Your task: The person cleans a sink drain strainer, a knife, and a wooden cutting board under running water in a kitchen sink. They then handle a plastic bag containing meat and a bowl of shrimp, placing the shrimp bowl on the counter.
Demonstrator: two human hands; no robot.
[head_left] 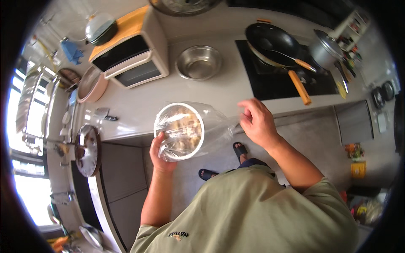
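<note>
My left hand [161, 153] holds a white-rimmed bowl [202, 126] by its lower left edge, thumb over the rim. Pale brown pieces of food lie in the bowl, blurred by glare. Clear plastic film or a bag [218, 121] covers the bowl and trails off to the right in a gathered, narrowing end. Close to that end is my right hand [256, 121], its fingers curled and slightly blurred; whether they pinch the plastic cannot be told. The bowl is in front of the counter's edge, above the floor.
On the counter [142, 95] stand a steel basin [198, 62], a toaster oven [136, 63], a pink tub [93, 85] and a cleaver [106, 114]. A wok [272, 41] with a wooden-handled ladle [294, 60] and a lidded pot [326, 47] stand on the black hob [259, 85] at right.
</note>
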